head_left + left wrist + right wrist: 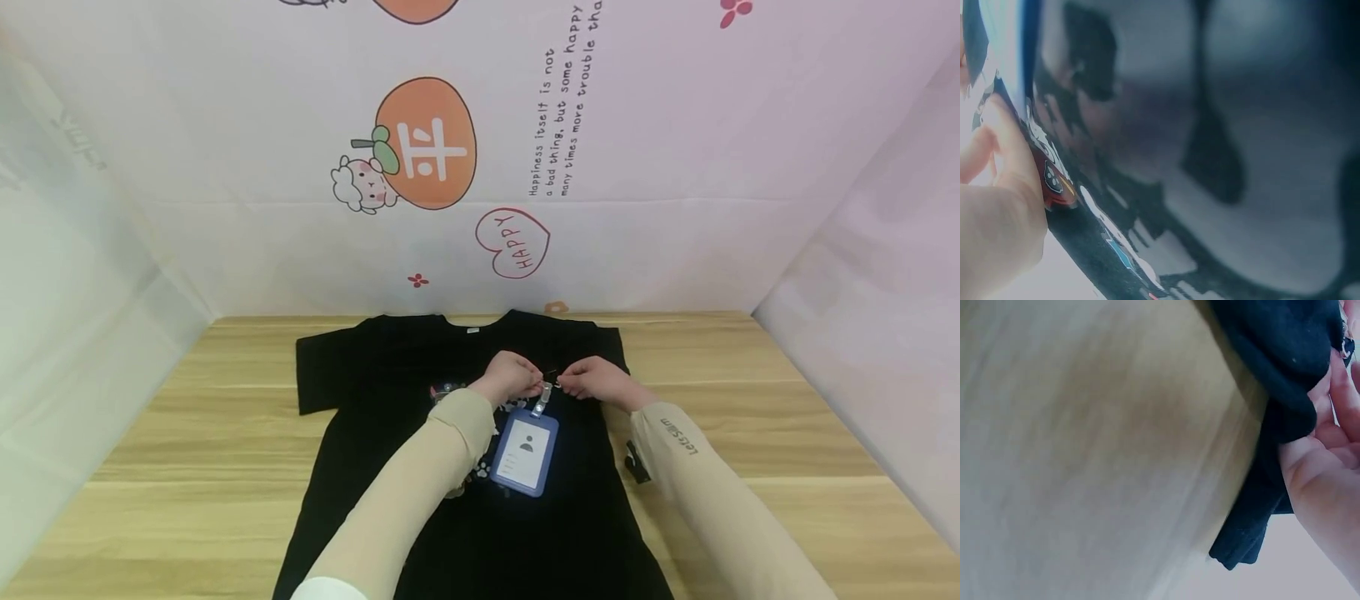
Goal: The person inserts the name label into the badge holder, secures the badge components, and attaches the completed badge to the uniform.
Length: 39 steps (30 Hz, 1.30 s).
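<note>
Closest to me, two beige sleeves run up from the near edge toward the middle of the wooden surface (750, 400), where a black T-shirt (375, 367) lies flat with its collar at the far side. I see a blue badge holder (525, 452) resting on the shirt's chest, just near of both hands, its metal clip (545, 390) pointing far. My left hand (512, 377) has its grip curled tight, fingertips pinching at the clip from the left; my right hand (597, 382) pinches in from the right, its grip narrow on the clip or the cloth right beside it, and I cannot tell which. From the right wrist view, black fabric bunches against that palm. The left wrist view is blurred, showing only the shirt's print beside my fingers (1004, 156).
</note>
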{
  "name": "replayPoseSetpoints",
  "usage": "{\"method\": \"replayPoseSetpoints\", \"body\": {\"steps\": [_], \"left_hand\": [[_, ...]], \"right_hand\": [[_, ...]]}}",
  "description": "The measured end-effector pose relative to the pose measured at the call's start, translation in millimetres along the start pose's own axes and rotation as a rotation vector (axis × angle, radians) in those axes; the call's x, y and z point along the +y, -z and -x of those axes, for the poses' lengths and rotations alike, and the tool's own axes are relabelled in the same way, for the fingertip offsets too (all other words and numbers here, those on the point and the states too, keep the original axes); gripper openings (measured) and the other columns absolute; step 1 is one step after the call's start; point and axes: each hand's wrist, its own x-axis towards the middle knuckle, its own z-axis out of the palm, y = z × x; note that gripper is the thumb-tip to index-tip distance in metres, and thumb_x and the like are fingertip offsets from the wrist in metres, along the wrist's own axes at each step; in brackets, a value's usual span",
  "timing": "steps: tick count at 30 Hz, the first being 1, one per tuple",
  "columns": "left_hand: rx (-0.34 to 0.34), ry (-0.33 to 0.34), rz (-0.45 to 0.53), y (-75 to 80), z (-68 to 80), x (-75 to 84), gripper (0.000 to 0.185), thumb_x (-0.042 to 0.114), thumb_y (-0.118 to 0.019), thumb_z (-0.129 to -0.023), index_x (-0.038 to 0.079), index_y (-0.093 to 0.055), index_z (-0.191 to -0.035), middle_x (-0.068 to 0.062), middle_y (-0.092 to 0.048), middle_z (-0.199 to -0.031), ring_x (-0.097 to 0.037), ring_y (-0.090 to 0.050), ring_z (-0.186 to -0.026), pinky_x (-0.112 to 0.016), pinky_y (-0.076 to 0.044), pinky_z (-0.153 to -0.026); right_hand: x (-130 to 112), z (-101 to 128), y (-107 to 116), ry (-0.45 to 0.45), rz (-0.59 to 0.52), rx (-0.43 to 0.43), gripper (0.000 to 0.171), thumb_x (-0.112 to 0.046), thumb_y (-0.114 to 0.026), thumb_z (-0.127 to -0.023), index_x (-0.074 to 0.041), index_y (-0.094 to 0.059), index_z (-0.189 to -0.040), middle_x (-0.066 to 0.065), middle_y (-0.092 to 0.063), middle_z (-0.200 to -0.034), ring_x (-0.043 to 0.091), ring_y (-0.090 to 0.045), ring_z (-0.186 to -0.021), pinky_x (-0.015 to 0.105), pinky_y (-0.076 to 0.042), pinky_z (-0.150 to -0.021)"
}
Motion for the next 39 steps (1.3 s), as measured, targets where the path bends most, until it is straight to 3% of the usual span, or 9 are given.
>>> {"method": "replayPoseSetpoints", "body": {"steps": [6, 11, 15, 18, 22, 25, 33, 39], "left_hand": [[-0.036, -0.009, -0.006, 4.5, 3.4, 0.0, 0.012, -0.002, -0.058, -0.091, -0.006, -0.068, -0.096, -0.01, -0.067, -0.081, -0.01, -0.062, -0.067, -0.021, -0.056, -0.067], [-0.008, -0.005, -0.033, 9.4, 3.6, 4.5, 0.013, 0.003, -0.059, -0.092, -0.002, -0.07, -0.096, -0.009, -0.069, -0.085, -0.012, -0.064, -0.072, -0.023, -0.056, -0.068], [0.0, -0.059, -0.036, 13.6, 3.0, 9.3, 0.014, 0.003, -0.06, -0.091, 0.001, -0.07, -0.1, -0.009, -0.07, -0.094, -0.014, -0.065, -0.08, -0.027, -0.057, -0.075], [-0.045, -0.092, -0.034, 15.9, 3.6, 11.2, 0.018, 0.002, -0.059, -0.091, 0.002, -0.069, -0.106, -0.01, -0.069, -0.102, -0.015, -0.066, -0.085, -0.028, -0.056, -0.08], [-0.133, -0.068, -0.036, 16.4, 3.8, 8.7, 0.022, 0.001, -0.059, -0.091, 0.002, -0.067, -0.111, -0.01, -0.067, -0.107, -0.018, -0.065, -0.091, -0.031, -0.055, -0.084], [-0.153, -0.059, -0.069, 16.6, 3.1, 5.6, 0.024, 0.0, -0.06, -0.089, 0.003, -0.067, -0.112, -0.01, -0.067, -0.109, -0.02, -0.065, -0.097, -0.034, -0.054, -0.088], [-0.133, -0.091, -0.132, 18.1, 2.3, 1.7, 0.02, 0.0, -0.064, -0.087, 0.002, -0.07, -0.106, -0.009, -0.07, -0.099, -0.016, -0.065, -0.091, -0.029, -0.055, -0.084], [-0.096, -0.155, -0.183, 16.5, 1.2, -1.5, 0.022, 0.001, -0.068, -0.084, 0.006, -0.072, -0.104, -0.006, -0.069, -0.104, -0.013, -0.064, -0.092, -0.025, -0.055, -0.081]], "right_hand": [[-1.7, 0.8, -0.1, -0.001, 0.06, -0.027, 0.018, -0.011, -0.057, -0.093, 0.004, -0.068, -0.096, 0.007, -0.064, -0.087, 0.016, -0.055, -0.078, 0.028, -0.051, -0.073], [-3.0, 0.9, -0.6, -0.006, 0.053, -0.021, 0.017, -0.009, -0.055, -0.094, 0.004, -0.067, -0.097, 0.008, -0.063, -0.088, 0.016, -0.054, -0.079, 0.028, -0.051, -0.075], [-2.1, 0.8, -1.4, 0.012, 0.048, -0.036, 0.016, -0.006, -0.052, -0.095, 0.005, -0.064, -0.096, 0.009, -0.061, -0.089, 0.017, -0.054, -0.081, 0.029, -0.05, -0.075], [-0.4, -0.4, -2.0, 0.021, 0.052, -0.051, 0.015, -0.005, -0.049, -0.096, 0.003, -0.062, -0.094, 0.007, -0.058, -0.087, 0.018, -0.053, -0.081, 0.029, -0.048, -0.075], [1.0, -2.0, -3.2, 0.021, 0.058, -0.053, 0.015, -0.005, -0.048, -0.096, 0.002, -0.061, -0.091, 0.005, -0.057, -0.084, 0.017, -0.052, -0.079, 0.026, -0.046, -0.073], [-0.3, -1.3, -3.8, 0.029, 0.049, -0.053, 0.017, -0.005, -0.048, -0.096, 0.003, -0.062, -0.09, 0.005, -0.057, -0.084, 0.017, -0.051, -0.078, 0.025, -0.045, -0.071], [-4.9, 0.5, -4.1, 0.018, 0.021, -0.031, 0.02, -0.005, -0.046, -0.097, 0.005, -0.063, -0.094, 0.008, -0.06, -0.087, 0.017, -0.053, -0.08, 0.026, -0.047, -0.072], [-5.2, 1.3, -4.1, -0.017, -0.031, -0.008, 0.022, -0.007, -0.045, -0.098, 0.007, -0.063, -0.099, 0.009, -0.061, -0.089, 0.018, -0.054, -0.082, 0.03, -0.05, -0.076]]}}
